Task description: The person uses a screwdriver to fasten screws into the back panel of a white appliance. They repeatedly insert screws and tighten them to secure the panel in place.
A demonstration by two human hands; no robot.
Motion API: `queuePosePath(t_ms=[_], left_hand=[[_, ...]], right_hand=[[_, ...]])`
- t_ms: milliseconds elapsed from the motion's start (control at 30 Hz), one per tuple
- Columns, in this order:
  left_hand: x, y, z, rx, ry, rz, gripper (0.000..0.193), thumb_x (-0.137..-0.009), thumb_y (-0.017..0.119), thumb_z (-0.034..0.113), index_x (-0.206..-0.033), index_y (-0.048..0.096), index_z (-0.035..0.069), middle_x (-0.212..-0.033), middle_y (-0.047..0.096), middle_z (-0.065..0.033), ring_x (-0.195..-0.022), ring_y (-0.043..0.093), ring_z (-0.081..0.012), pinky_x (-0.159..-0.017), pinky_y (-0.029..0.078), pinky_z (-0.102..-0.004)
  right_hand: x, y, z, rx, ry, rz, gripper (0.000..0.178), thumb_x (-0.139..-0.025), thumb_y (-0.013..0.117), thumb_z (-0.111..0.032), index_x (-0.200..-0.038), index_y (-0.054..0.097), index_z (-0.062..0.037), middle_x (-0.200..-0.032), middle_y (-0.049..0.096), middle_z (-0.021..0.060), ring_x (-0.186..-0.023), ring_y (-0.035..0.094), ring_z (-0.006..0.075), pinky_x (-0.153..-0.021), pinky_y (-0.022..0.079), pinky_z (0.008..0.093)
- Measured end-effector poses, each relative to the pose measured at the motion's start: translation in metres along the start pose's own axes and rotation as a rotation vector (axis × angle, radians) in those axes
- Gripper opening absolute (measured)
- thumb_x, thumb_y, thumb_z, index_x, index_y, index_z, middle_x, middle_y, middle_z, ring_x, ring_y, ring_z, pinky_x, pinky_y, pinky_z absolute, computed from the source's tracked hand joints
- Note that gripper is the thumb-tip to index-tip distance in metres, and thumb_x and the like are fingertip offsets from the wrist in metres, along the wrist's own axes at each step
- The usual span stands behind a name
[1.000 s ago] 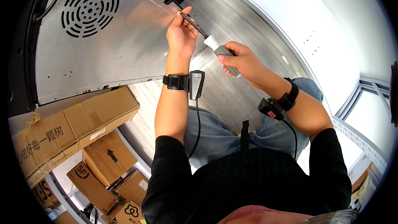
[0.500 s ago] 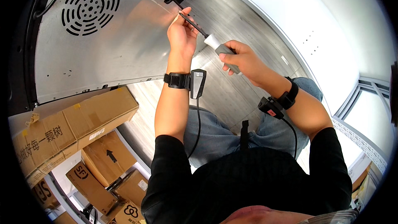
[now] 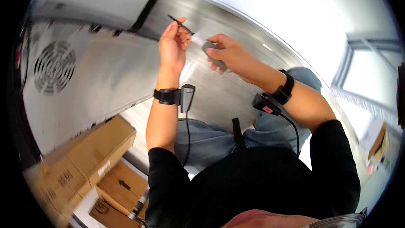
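Observation:
My right hand (image 3: 234, 55) is wrapped round the grey handle of a screwdriver (image 3: 197, 39) with a white collar and a dark shaft. The shaft slants up and to the left, and the fingers of my left hand (image 3: 172, 46) close on it a little below its tip. That tip stands beyond my left fingers, apart from the edge of the metal panel (image 3: 101, 74). Whether a screw sits on the tip is too blurred to tell. The panel, with a round slotted vent (image 3: 55, 67), lies left of my left hand.
Brown cardboard boxes (image 3: 101, 143) are stacked at the lower left, below the panel. A white wall-like surface (image 3: 270, 8) curves along the far right side above the grey floor (image 3: 215, 97). Dark cables hang from both wrist straps (image 3: 168, 96).
The view has shifted and blurred, with the panel and vent now farther left and lower. The screwdriver tip has come away from the panel's edge, both hands moving with it.

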State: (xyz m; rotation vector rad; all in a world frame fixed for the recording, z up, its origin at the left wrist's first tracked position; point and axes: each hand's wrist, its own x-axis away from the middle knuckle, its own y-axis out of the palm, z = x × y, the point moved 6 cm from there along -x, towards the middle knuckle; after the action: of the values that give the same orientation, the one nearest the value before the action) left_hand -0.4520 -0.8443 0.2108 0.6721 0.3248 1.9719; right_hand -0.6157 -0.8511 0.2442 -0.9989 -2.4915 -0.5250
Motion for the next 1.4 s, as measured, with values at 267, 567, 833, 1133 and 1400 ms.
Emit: queuePosePath(t_ms=[267, 567, 833, 1133, 1400], left_hand=[[-0.051, 0.054, -0.05, -0.074, -0.143, -0.161, 0.03, -0.097, 0.042, 0.025, -0.111, 0.059, 0.004, -0.077, 0.057, 0.0008, -0.072, 0.052, -0.0093, -0.063, 0.042, -0.0245], [-0.106, 0.115, -0.145, -0.919, 0.072, -0.324, 0.024, -0.082, 0.064, 0.018, -0.102, 0.062, 0.005, -0.078, 0.063, -0.0057, -0.07, 0.06, -0.0167, -0.065, 0.047, -0.0304], [-0.129, 0.112, -0.195, -1.444, 0.299, -0.363, 0.024, -0.079, 0.066, 0.019, -0.1, 0.064, 0.007, -0.091, 0.065, -0.0095, -0.086, 0.061, -0.0285, -0.074, 0.049, -0.0385], [-0.133, 0.11, -0.196, -1.629, 0.488, -0.382, 0.01, -0.078, 0.062, 0.015, -0.083, 0.064, 0.007, -0.084, 0.062, -0.0099, -0.085, 0.058, -0.0289, -0.075, 0.047, -0.04], [-0.109, 0.096, -0.146, -1.15, 0.142, -0.287, 0.006, -0.08, 0.062, 0.01, -0.08, 0.063, 0.005, -0.088, 0.065, -0.009, -0.075, 0.062, -0.0239, -0.065, 0.05, -0.0346]], right_hand=[[0.002, -0.063, -0.016, 0.238, 0.062, 0.332, 0.039, -0.091, 0.053, -0.022, -0.124, 0.045, -0.0033, -0.089, 0.06, 0.0071, -0.073, 0.059, 0.0121, -0.059, 0.046, 0.0256], [0.025, -0.165, -0.014, 0.738, 0.107, 0.787, 0.031, -0.085, 0.058, -0.023, -0.111, 0.056, -0.006, -0.073, 0.061, 0.0123, -0.065, 0.06, 0.0242, -0.062, 0.045, 0.0353], [0.025, -0.144, 0.0, 0.73, 0.135, 0.884, 0.029, -0.085, 0.058, -0.018, -0.108, 0.055, -0.0032, -0.073, 0.063, 0.0146, -0.063, 0.061, 0.0258, -0.061, 0.046, 0.0355], [0.019, -0.128, -0.011, 0.72, 0.056, 0.831, 0.027, -0.086, 0.058, -0.017, -0.108, 0.054, -0.0031, -0.075, 0.064, 0.0154, -0.065, 0.062, 0.0278, -0.062, 0.047, 0.0363], [0.013, -0.117, -0.018, 0.734, -0.054, 0.761, 0.03, -0.086, 0.057, -0.017, -0.112, 0.05, -0.0027, -0.076, 0.064, 0.0156, -0.068, 0.061, 0.0307, -0.063, 0.045, 0.0378]])
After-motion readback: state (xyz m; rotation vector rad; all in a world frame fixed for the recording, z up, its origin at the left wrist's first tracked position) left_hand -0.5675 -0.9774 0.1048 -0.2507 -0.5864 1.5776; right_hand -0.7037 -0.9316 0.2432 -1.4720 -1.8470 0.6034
